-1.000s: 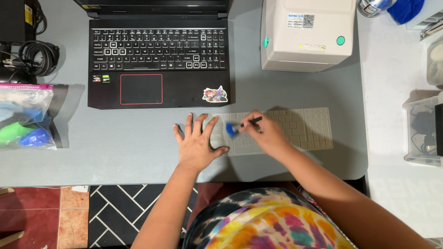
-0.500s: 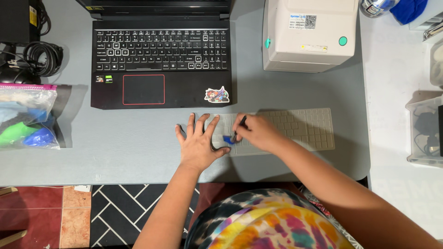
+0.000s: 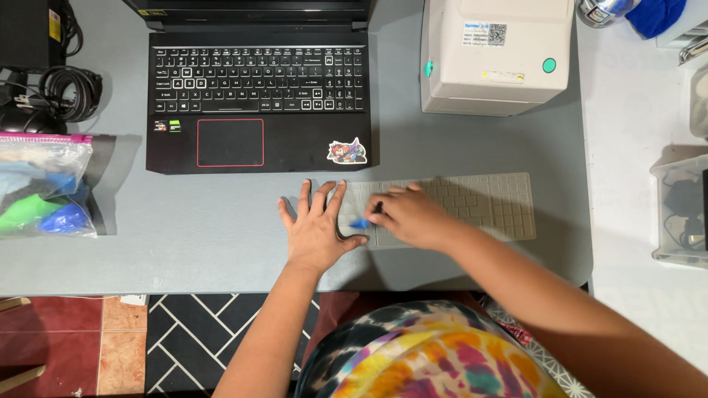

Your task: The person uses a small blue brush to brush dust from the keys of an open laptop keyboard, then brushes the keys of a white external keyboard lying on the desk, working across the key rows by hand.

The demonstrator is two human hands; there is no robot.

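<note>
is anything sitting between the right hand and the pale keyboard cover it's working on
Nothing visible. The right hand already rests on the keyboard cover, holding a small blue piece against it. The left hand lies flat on the cover's left end, beside it, not in its way.

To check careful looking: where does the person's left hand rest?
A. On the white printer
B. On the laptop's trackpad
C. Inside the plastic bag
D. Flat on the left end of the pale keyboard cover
D: the left hand lies flat, fingers spread, on the left end of the pale keyboard cover, below the laptop.
</note>
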